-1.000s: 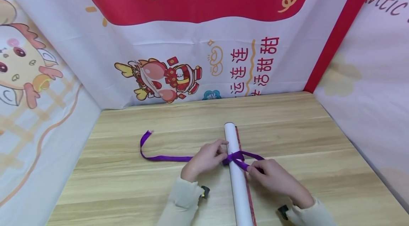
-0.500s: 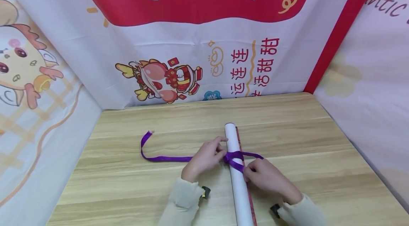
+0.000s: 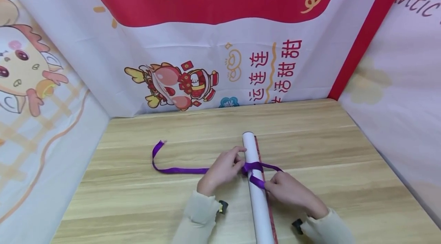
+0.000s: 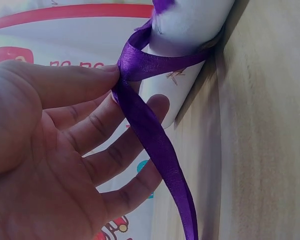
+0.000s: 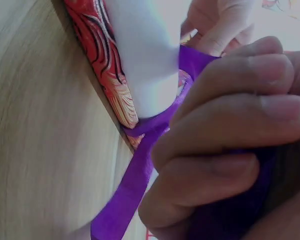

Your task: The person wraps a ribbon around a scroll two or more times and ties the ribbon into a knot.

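Note:
A white rolled-up sheet with a red patterned edge lies lengthwise on the wooden table. Round its upper part runs a purple ribbon. On the roll's left side, my left hand pinches the ribbon between thumb and index finger, its other fingers loosely bent, as the left wrist view shows. My right hand, to the right of the roll, has its fingers curled round ribbon. A short ribbon piece runs from that hand onto the white surface, just below the band.
The ribbon's long tail stretches left over the table and bends upward at its end. Printed cloth walls enclose the table at the back and both sides. Dark wrist devices stick out at the sleeves.
My right hand has moved slightly left, toward the roll. The ribbon strip it grips ran up to the band before; now its upper end lies apart from it. The left hand has barely moved.

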Demonstrator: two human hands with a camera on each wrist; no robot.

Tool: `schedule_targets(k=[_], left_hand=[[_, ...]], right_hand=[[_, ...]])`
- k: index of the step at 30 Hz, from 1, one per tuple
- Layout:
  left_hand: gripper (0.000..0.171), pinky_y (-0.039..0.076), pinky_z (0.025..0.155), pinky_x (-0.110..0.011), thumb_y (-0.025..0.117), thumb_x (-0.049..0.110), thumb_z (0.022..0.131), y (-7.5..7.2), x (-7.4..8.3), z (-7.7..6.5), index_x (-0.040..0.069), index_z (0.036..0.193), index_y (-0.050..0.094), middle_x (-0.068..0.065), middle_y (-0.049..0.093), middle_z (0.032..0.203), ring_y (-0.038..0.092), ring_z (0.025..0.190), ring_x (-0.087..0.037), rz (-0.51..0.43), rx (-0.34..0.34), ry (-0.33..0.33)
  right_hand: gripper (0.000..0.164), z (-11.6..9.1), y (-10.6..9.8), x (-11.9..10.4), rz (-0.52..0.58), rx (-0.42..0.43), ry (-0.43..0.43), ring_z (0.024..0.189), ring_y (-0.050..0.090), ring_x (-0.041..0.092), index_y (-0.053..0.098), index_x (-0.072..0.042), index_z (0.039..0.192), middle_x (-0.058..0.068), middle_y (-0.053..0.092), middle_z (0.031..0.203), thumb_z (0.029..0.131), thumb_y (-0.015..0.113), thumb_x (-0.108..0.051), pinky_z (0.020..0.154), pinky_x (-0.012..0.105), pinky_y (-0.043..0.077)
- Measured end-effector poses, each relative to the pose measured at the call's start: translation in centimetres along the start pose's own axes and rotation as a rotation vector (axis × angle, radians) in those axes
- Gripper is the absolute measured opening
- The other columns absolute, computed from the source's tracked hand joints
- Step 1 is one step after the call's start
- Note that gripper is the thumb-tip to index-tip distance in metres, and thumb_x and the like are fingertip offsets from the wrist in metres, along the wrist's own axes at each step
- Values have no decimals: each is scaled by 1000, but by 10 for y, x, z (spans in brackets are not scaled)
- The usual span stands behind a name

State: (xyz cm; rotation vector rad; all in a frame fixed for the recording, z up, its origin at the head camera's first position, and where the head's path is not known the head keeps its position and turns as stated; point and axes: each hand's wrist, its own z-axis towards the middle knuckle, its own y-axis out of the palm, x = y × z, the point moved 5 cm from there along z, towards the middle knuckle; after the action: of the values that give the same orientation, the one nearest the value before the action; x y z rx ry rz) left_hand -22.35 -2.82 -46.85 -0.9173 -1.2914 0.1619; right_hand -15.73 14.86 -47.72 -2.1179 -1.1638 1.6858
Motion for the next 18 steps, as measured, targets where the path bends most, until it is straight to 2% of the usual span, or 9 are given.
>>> schedule_targets(k=[8, 12, 15, 18], left_hand=[[38, 48, 66, -22, 55, 13, 94, 0, 1, -1, 8, 132, 52, 5, 64, 85, 56, 71, -4, -14, 8, 30], [36, 47, 61, -23, 51, 15, 96, 1, 0, -1, 8, 131, 53, 3, 63, 81, 53, 64, -5, -16, 6, 13], [34, 46, 62, -24, 46, 17, 98, 0, 0, 0, 6, 129, 56, 1, 61, 80, 51, 62, -7, 31, 25, 7], [32, 49, 71, -27, 49, 18, 97, 0, 0, 0, 5, 123, 62, 1, 64, 84, 54, 68, -9, 133, 61, 11]], right_hand=[[38, 15, 4, -8, 18, 106, -12, 42, 39, 11, 60, -7, 60, -5, 45, 47, 92, 45, -21, 41, 24, 32], [36, 19, 7, -11, 29, 105, -49, 44, 42, 11, 61, -8, 62, -3, 50, 51, 93, 44, -16, 41, 23, 33], [38, 21, 9, -12, 16, 95, -80, 43, 42, 11, 61, -9, 61, -3, 51, 52, 94, 44, -17, 39, 22, 33], [40, 22, 9, -14, -6, 93, -106, 42, 40, 9, 60, -11, 60, -5, 49, 51, 96, 44, -19, 37, 22, 32]])
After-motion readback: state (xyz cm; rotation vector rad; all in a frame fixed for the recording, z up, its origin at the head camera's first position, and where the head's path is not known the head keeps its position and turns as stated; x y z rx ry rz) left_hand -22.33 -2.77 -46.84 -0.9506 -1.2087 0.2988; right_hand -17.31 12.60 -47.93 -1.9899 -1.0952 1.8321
